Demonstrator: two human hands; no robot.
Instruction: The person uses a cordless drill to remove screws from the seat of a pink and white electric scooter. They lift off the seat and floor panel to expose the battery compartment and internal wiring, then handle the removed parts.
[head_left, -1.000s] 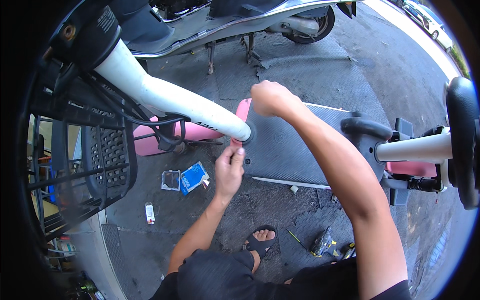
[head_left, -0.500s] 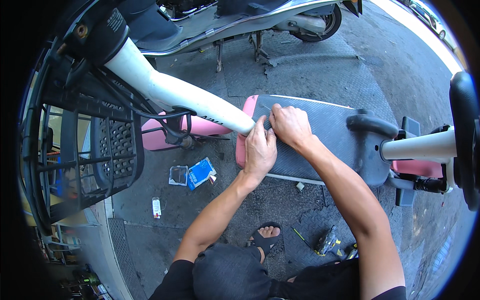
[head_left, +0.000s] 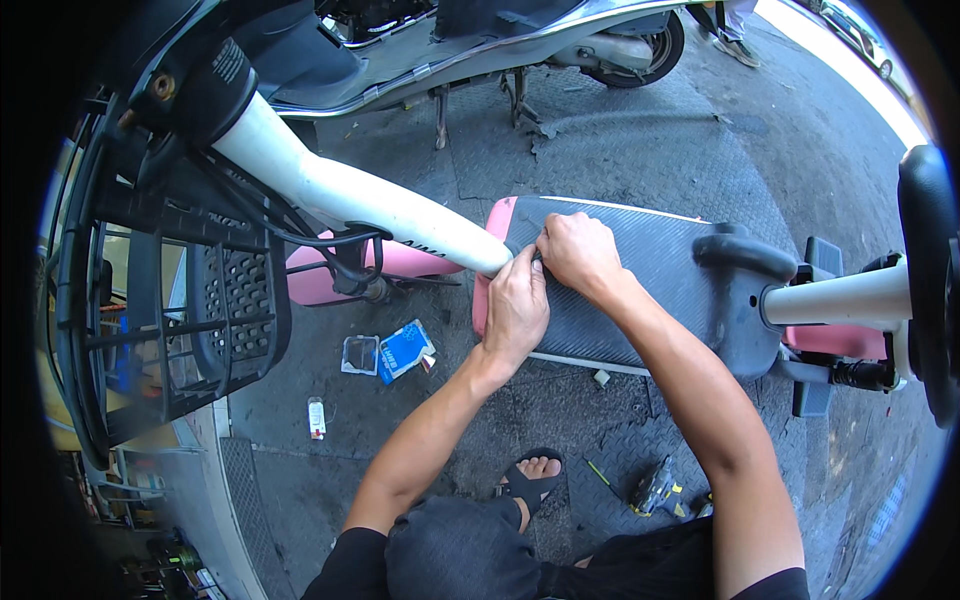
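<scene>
Black basket (head_left: pixel 225 290) far left | white column (head_left: pixel 390 210) slanting down rightward | blue packet (head_left: pixel 405 348) lying nearer the person | left hand (head_left: pixel 515 308), half curled, at the column's foot | right hand (head_left: pixel 580 250), curled nearly closed, just beside (hold on anything: cannot tell for either) | black footboard (head_left: pixel 660 250) beneath both

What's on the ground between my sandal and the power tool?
In the head view, a thin yellow-green stick lies between your sandal and the power tool.
</scene>
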